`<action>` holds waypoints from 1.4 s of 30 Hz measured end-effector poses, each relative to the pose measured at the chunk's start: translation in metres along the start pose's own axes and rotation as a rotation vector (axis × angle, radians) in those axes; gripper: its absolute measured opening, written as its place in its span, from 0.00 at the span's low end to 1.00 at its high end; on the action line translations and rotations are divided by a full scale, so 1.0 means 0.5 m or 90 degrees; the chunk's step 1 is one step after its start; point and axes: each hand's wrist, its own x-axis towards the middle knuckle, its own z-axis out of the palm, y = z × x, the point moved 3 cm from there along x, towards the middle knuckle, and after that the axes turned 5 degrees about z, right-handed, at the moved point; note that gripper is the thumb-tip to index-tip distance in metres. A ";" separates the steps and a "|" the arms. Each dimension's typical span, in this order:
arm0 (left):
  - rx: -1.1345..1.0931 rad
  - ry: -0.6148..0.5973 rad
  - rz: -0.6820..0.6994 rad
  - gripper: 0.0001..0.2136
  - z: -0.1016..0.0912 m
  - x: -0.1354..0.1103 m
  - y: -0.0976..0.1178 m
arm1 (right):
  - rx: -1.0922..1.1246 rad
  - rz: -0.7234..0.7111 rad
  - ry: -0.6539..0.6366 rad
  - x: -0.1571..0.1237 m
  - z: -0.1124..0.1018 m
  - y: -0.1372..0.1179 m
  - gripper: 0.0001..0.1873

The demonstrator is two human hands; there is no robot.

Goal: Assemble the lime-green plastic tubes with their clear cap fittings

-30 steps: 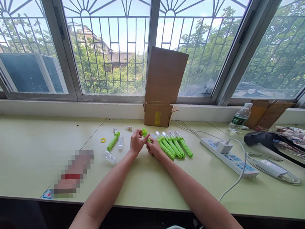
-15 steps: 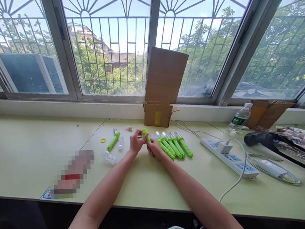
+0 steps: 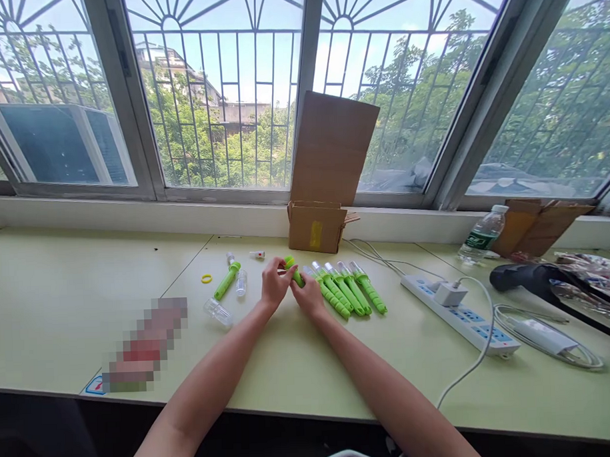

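Between my hands is a bright green plastic handle (image 3: pixel 299 279), with a yellow ring (image 3: pixel 289 262) at its upper end. My left hand (image 3: pixel 275 283) pinches it near that ring. The fingers of my right hand (image 3: pixel 308 295) are closed around its lower part. Close by on the right lie several green handles (image 3: pixel 354 292) with clear tips, side by side. To the left, another green handle (image 3: pixel 227 281) rests near a clear cylinder (image 3: pixel 241 284), a larger clear plastic piece (image 3: pixel 218 313) and a loose yellow ring (image 3: pixel 206 278).
A small white part (image 3: pixel 257 255) lies behind my hands. An open cardboard box (image 3: pixel 315 228) stands against the window sill. On the right are a power strip (image 3: pixel 463 316) with cables, a water bottle (image 3: pixel 483 235) and a black strapped object (image 3: pixel 527 277). A blurred patch (image 3: pixel 144 347) covers something on the left.
My right hand has turned and shifted its fingers upward along the green handle. My left hand stays by the ring. The things on the table lie as before.
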 end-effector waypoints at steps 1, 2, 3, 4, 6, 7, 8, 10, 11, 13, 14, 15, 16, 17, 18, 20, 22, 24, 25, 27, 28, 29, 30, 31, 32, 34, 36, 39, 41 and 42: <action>0.005 -0.006 0.004 0.14 0.001 -0.001 0.000 | 0.004 0.002 -0.006 0.002 0.000 0.002 0.14; 0.010 -0.013 0.007 0.14 0.002 -0.001 -0.001 | 0.013 0.005 -0.014 0.003 0.000 0.005 0.15; 0.012 -0.021 0.009 0.14 0.002 -0.002 -0.001 | 0.024 0.009 -0.021 0.004 0.000 0.007 0.16; 0.014 -0.030 0.011 0.13 0.003 -0.002 -0.002 | 0.037 0.012 -0.027 0.005 0.000 0.008 0.16; 0.017 -0.044 0.013 0.12 0.004 -0.002 -0.003 | 0.063 0.016 -0.036 0.007 0.000 0.009 0.17; 0.020 -0.048 0.015 0.11 0.004 -0.003 -0.004 | 0.076 0.017 -0.038 0.007 -0.001 0.009 0.17; 0.024 -0.051 0.016 0.10 0.005 -0.003 -0.004 | 0.089 0.017 -0.038 0.007 -0.002 0.008 0.18; 0.031 -0.052 0.020 0.10 0.005 -0.003 -0.004 | 0.111 0.020 -0.040 0.005 -0.005 0.002 0.19; 0.032 -0.053 0.021 0.10 0.006 -0.003 -0.004 | 0.120 0.022 -0.041 0.004 -0.007 -0.001 0.19; 0.034 -0.054 0.023 0.11 0.007 -0.004 -0.004 | 0.134 0.031 -0.047 0.001 -0.011 -0.008 0.21; 0.034 -0.053 0.024 0.11 0.007 -0.004 -0.003 | 0.141 0.037 -0.052 -0.001 -0.013 -0.011 0.21; 0.035 -0.052 0.025 0.11 0.008 -0.004 -0.002 | 0.149 0.044 -0.057 -0.002 -0.015 -0.014 0.22; 0.034 -0.050 0.025 0.11 0.008 -0.004 -0.002 | 0.158 0.053 -0.064 -0.003 -0.016 -0.016 0.22; 0.033 -0.049 0.025 0.10 0.009 -0.004 0.000 | 0.170 0.064 -0.072 -0.004 -0.016 -0.017 0.22; 0.030 -0.049 0.024 0.10 0.009 -0.004 0.001 | 0.185 0.076 -0.081 -0.005 -0.016 -0.017 0.22; 0.018 -0.051 0.018 0.10 0.010 -0.004 0.003 | 0.220 0.105 -0.099 -0.006 -0.013 -0.016 0.22; 0.002 -0.052 0.014 0.10 0.010 -0.004 0.004 | 0.258 0.136 -0.118 -0.007 -0.009 -0.013 0.22; -0.009 -0.053 0.012 0.10 0.010 -0.003 0.005 | 0.293 0.161 -0.138 -0.008 -0.005 -0.008 0.21; -0.012 -0.053 0.011 0.10 0.010 -0.003 0.005 | 0.307 0.171 -0.148 -0.008 -0.003 -0.007 0.21; -0.017 -0.053 0.008 0.10 0.009 -0.003 0.004 | 0.325 0.182 -0.162 -0.007 -0.001 -0.003 0.20; -0.018 -0.053 0.006 0.10 0.009 -0.003 0.004 | 0.330 0.186 -0.166 -0.007 0.000 -0.002 0.20; -0.019 -0.053 0.004 0.10 0.009 -0.003 0.004 | 0.334 0.189 -0.169 -0.006 0.001 -0.001 0.20; -0.019 -0.053 0.001 0.10 0.009 -0.003 0.004 | 0.339 0.191 -0.171 -0.006 0.001 0.000 0.20; -0.020 -0.054 -0.001 0.10 0.009 -0.003 0.004 | 0.345 0.193 -0.173 -0.006 0.001 0.000 0.20; -0.020 -0.054 -0.005 0.10 0.008 -0.003 0.004 | 0.353 0.193 -0.176 -0.006 0.001 0.000 0.21; -0.023 -0.055 -0.011 0.10 0.008 -0.002 0.005 | 0.370 0.195 -0.181 -0.006 0.001 0.000 0.21; -0.027 -0.058 -0.015 0.11 0.008 -0.002 0.006 | 0.381 0.201 -0.184 -0.006 0.001 -0.001 0.21; -0.034 -0.058 -0.014 0.11 0.008 -0.002 0.008 | 0.388 0.210 -0.189 -0.007 0.000 -0.001 0.21; -0.036 -0.057 -0.015 0.11 0.008 -0.002 0.008 | 0.394 0.211 -0.199 -0.007 -0.001 -0.001 0.21; -0.037 -0.057 -0.016 0.11 0.008 -0.001 0.008 | 0.399 0.211 -0.203 -0.007 -0.001 -0.002 0.20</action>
